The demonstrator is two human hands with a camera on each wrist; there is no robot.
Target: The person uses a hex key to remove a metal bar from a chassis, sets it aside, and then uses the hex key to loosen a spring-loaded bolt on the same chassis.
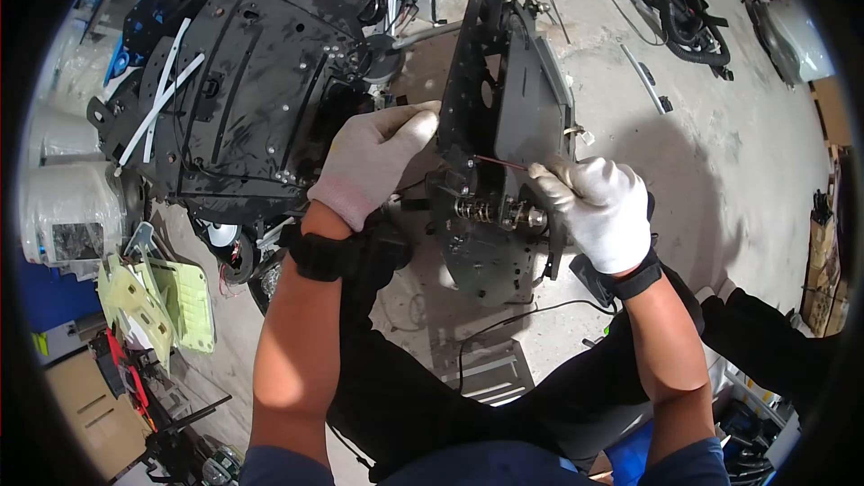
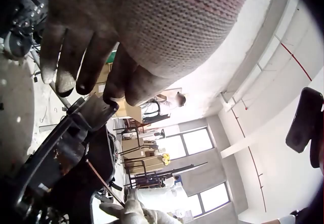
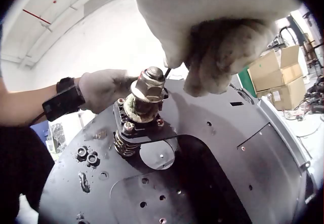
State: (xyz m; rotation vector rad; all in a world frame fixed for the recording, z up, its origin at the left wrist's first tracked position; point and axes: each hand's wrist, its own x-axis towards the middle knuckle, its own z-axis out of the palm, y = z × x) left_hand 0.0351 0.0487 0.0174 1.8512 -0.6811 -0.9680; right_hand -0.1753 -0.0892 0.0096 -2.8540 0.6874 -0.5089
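A black metal assembly point(image 1: 531, 99) stands on the floor between the two gloved hands. My left hand point(image 1: 373, 157) holds its near-left edge, thumb and fingers on the plate; the left wrist view shows that hand point(image 2: 116, 42) at the plate's corner. My right hand point(image 1: 598, 207) pinches a thin reddish-brown rod point(image 1: 499, 162), whose far end reaches into the assembly. A spring with a bolt point(image 1: 495, 211) sits below the rod. In the right wrist view a large nut point(image 3: 148, 88) stands out from the dark plate point(image 3: 202, 128), beside my right hand point(image 3: 217, 47).
A large black panel point(image 1: 256, 99) with two white strips lies at the left. Pale green parts point(image 1: 166, 301) are at the lower left. Black cable bundles point(image 1: 670, 0) lie at the upper right. A grey stool point(image 1: 490, 378) is between the legs. Another person's dark-clothed leg point(image 1: 765, 342) is at the right.
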